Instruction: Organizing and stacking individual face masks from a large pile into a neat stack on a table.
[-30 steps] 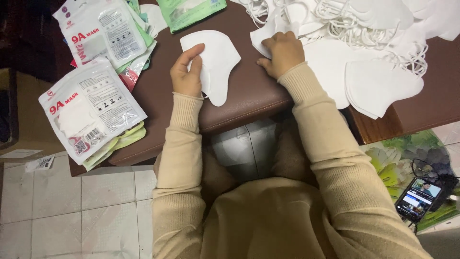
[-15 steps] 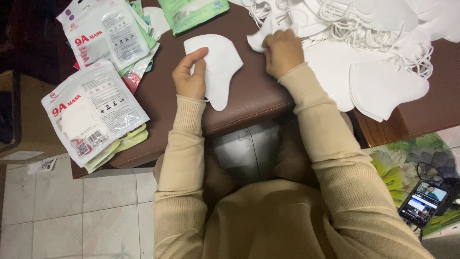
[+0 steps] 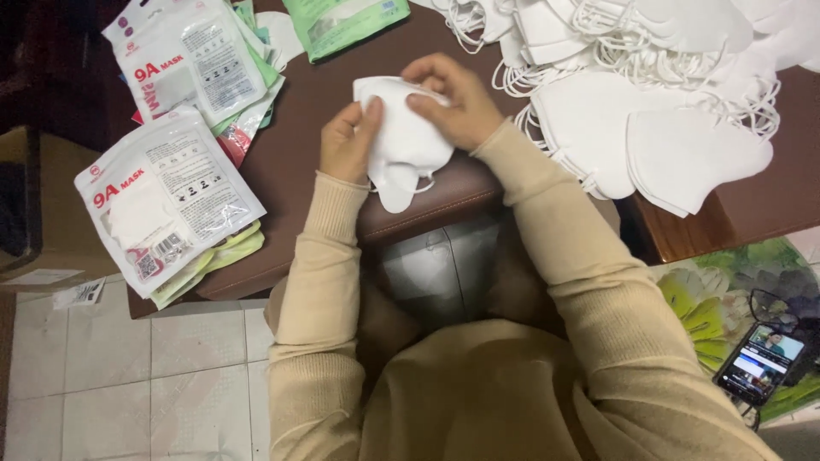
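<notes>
Brown table (image 3: pixel 299 162): mask pile (image 3: pixel 649 111), sealed packets (image 3: pixel 166 196).

White mask (image 3: pixel 401 141), brown table (image 3: pixel 299 162), beige sleeves (image 3: pixel 320 282), pale floor tiles (image 3: pixel 128 376)

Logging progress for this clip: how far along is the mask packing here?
Done: sealed mask packets lie stacked at the left. In hand: both the left hand and the right hand hold one white face mask over the brown tabletop. Left: a big pile of loose masks waits at the right.

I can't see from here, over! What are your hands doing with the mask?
Left hand and right hand both grip one white mask over the brown table. Loose mask pile right, sealed packets left. Nothing in the way.
</notes>
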